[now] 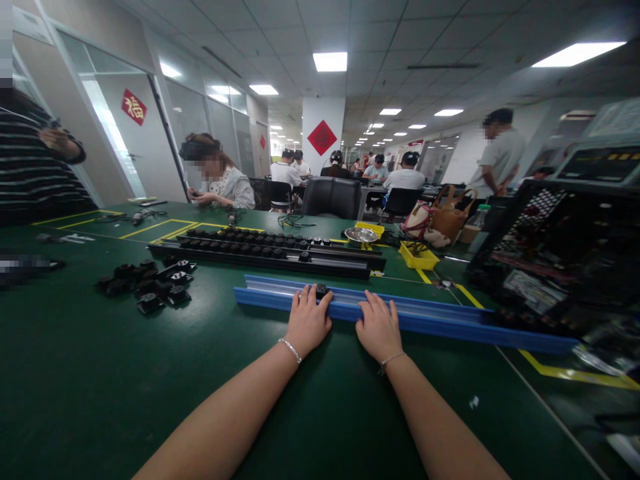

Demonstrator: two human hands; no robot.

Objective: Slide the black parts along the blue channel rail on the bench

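Note:
A long blue channel rail lies across the bench in front of me. My left hand is closed over its near wall, with the fingertips inside the channel and the thumb on the near side. A small black square part sits in the channel at the tips of my left index and middle fingers. Further right, my right hand grips the same near wall, fingers bent over the top edge. Left of the rail lies a loose pile of similar black parts, some with pale faces.
Behind the blue rail are black rails carrying rows of black parts. Yellow trays and a metal bowl stand beyond. An open computer case is at right, by the rail's end. A person sits across the green bench.

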